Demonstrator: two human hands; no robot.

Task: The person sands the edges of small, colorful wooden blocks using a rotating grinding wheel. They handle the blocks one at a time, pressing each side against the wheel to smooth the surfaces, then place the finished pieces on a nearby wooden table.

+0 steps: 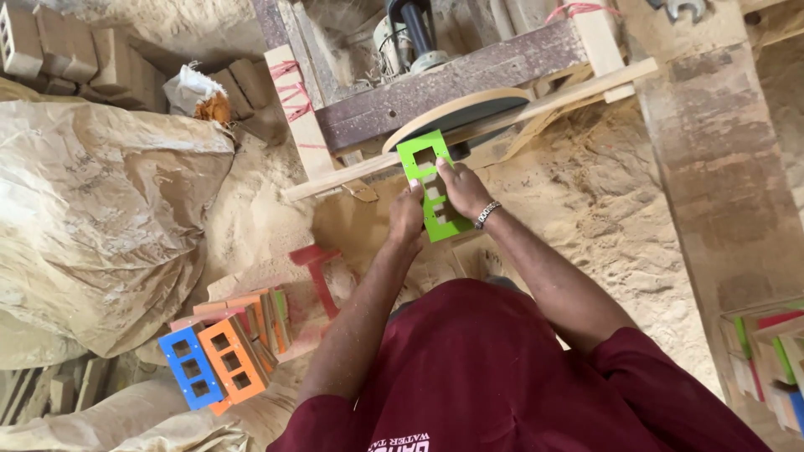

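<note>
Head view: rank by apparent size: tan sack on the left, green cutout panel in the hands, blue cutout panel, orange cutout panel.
1. Tan sack, by far largest.
2. Green cutout panel, held by left hand and right hand.
3. Blue cutout panel and orange cutout panel: alike, unranked.

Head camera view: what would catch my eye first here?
Probably the bright green panel with square cut-outs, held by the left hand and right hand against a round sanding disc at top centre. Next, the stack of blue and orange panels at lower left, on sawdust that covers the ground.
</note>
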